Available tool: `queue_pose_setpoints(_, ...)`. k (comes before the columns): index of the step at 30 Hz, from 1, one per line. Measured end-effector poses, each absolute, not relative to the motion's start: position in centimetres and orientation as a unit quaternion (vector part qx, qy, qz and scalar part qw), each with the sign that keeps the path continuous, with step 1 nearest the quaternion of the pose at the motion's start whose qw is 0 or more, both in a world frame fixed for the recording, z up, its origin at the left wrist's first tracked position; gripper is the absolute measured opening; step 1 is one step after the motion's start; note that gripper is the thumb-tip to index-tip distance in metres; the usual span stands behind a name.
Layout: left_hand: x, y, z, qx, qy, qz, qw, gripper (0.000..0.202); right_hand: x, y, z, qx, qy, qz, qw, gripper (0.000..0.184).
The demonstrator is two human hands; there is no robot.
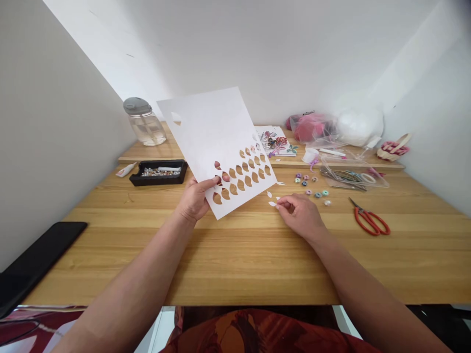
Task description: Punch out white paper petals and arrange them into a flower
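Note:
My left hand [198,198] grips the lower left edge of a white paper sheet [213,127], thumb in front and fingers behind. The sheet is tilted above the table, with rows of leaf-shaped holes along its lower part. To its right, my right hand [300,213] is low over the table, thumb and forefinger pinched at a small white leaf-shaped paper cutout [273,203]. Close by lies another paper cutout [270,194], and one more pokes out near the fingertips. Red-handled scissors [369,218] rest to the right of this hand.
A black tray [159,173] of beads, a glue tube [126,169] and a lidded jar [145,122] stand left. Thread spools [318,194], a clear plastic box [355,176], a small basket [393,148] and wire flowers [275,142] are right and behind. A black phone-like slab [40,260] lies front left.

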State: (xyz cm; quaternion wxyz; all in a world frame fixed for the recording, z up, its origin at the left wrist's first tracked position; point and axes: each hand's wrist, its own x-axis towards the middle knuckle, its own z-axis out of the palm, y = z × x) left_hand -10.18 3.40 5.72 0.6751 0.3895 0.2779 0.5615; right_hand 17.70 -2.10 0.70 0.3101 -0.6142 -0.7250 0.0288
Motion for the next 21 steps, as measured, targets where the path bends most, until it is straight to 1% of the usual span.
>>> queue_pose_setpoints(3,-10.2,3.5,5.5,0.392,0.274,0.561,0.676,0.048,17.0,-1.9,0.8,-0.621,-0.728,0.028,0.289,0.005)
queue_pose_setpoints(6,-10.2,3.6,5.1,0.394,0.28,0.562,0.671,0.05,16.4,-1.7,0.9,-0.621,-0.728,0.034,0.289,0.009)
queue_pose_setpoints(10,-10.2,3.7,5.1,0.4,0.287,0.56,0.666,0.051,16.8,-1.6,1.4,-0.632,-0.692,0.069,0.342,0.01)
queue_pose_setpoints(12,-10.3,3.7,5.2,0.397,0.291,0.559,0.667,0.05,17.5,-1.8,1.8,-0.653,-0.666,0.086,0.349,0.011)
queue_pose_setpoints(17,-10.4,3.9,5.0,0.387,0.306,0.566,0.661,0.047,19.2,-2.9,2.5,-0.656,-0.676,0.152,0.299,0.011)
queue_pose_setpoints(21,-10.3,4.0,4.8,0.385,0.307,0.565,0.662,0.046,19.1,-2.8,2.2,-0.646,-0.689,0.153,0.291,0.013)
